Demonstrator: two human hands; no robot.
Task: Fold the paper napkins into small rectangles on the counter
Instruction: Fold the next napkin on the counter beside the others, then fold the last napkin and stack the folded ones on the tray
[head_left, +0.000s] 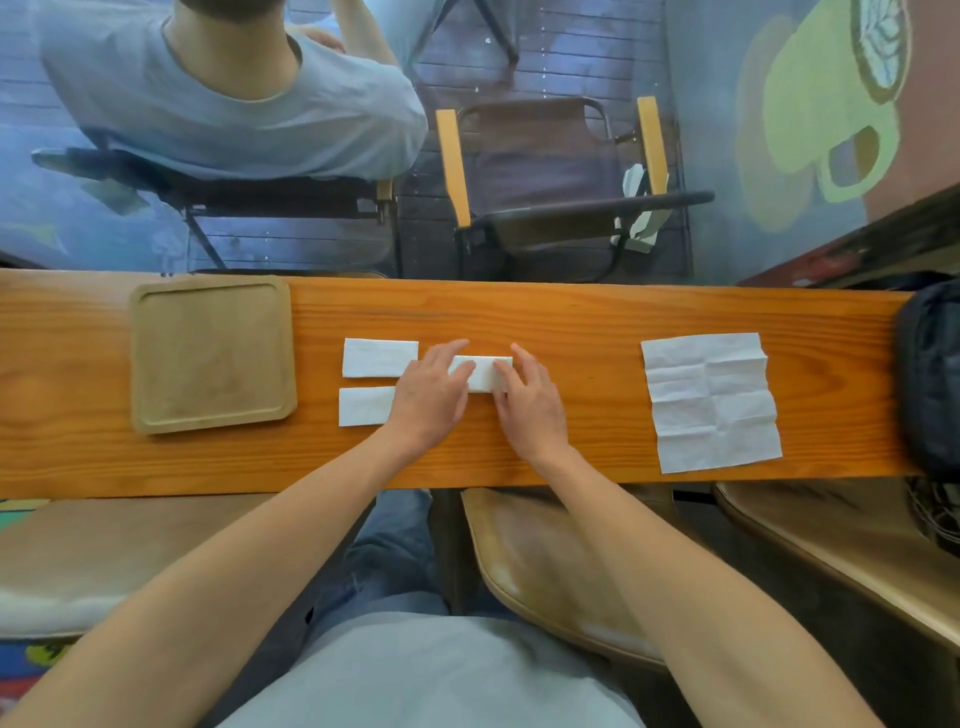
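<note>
Pressing the last crease into a small white folded paper napkin (480, 373).

On the long orange wooden counter (571, 317), the left hand (428, 397) and right hand (527, 402) lie flat on its two ends, fingers straight, the grip closing round nothing. Better to slide the fingertips outward along the fold, holding the edges aligned.

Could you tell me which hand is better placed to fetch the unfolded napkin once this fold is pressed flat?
Probably the right hand: the unfolded napkin lies on its side of the counter, while the left hand sits beside the two folded napkins.
</note>
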